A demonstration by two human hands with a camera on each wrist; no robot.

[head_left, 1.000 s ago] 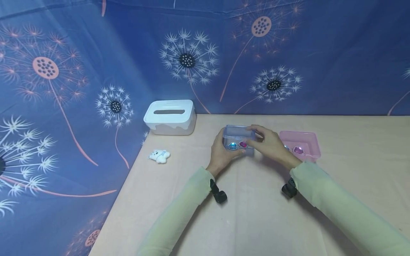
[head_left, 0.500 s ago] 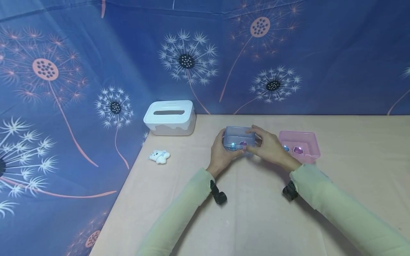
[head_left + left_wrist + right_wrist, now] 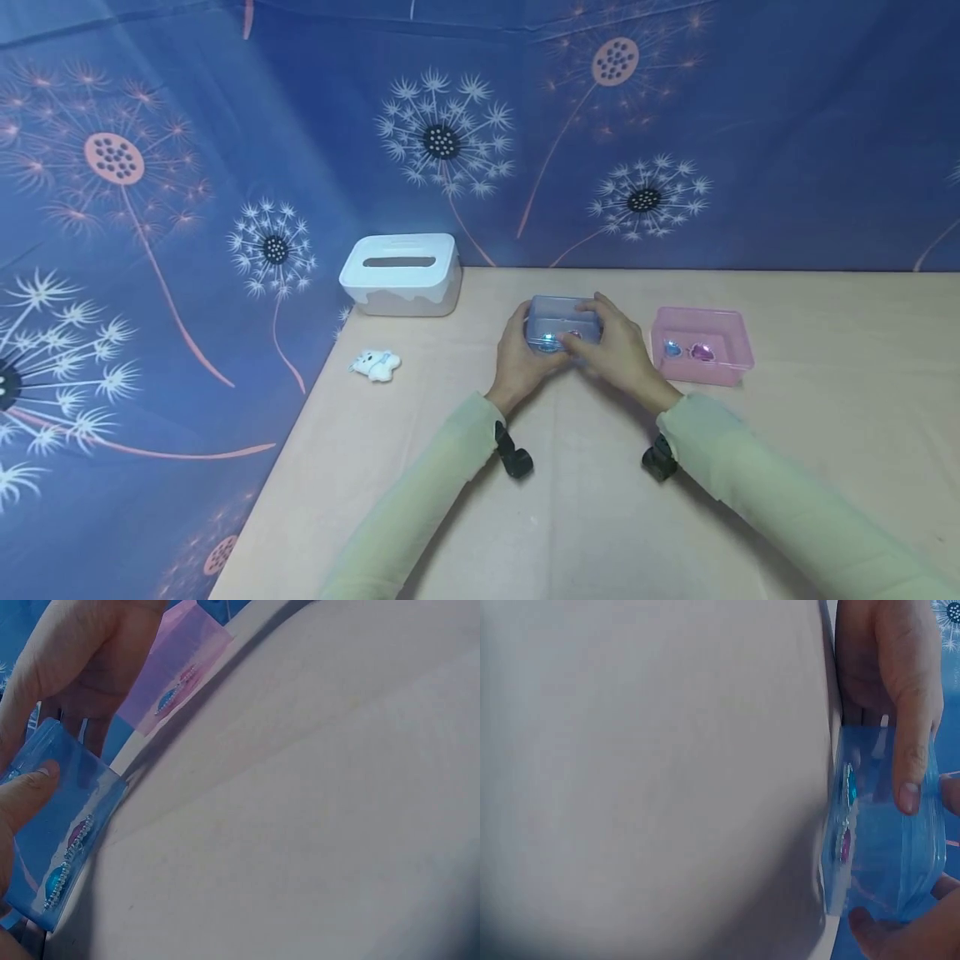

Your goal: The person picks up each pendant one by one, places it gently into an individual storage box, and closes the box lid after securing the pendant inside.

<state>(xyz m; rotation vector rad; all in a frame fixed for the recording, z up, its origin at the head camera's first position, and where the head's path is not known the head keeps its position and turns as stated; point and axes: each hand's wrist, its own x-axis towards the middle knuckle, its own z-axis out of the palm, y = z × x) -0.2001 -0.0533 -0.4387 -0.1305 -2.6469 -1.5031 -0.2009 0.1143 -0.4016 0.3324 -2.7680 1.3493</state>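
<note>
A clear blue plastic box (image 3: 562, 313) is held between both hands at the middle of the table. Through its walls show a blue gem (image 3: 55, 883) and a magenta gem (image 3: 78, 833), each with a silvery beaded edge. My left hand (image 3: 519, 360) grips the box's left side, its thumb along the near side. On the right side my right hand (image 3: 621, 350) has its fingers at the far corner and its thumb on the near edge. In the right wrist view the left thumb (image 3: 911, 761) lies against the box wall.
Right of the hands, an open pink box (image 3: 731, 333) contains a blue gem (image 3: 672, 349) and a purple-pink gem (image 3: 702, 352). A white tissue box (image 3: 401, 279) stands at the back left. In front of it lies a small white animal figure (image 3: 376, 365). A blue patterned cloth hangs behind.
The blue box's top has come down over the gems, which now look dimmer. My right hand has shifted slightly left, uncovering more of the pink box. The left hand stays in place.
</note>
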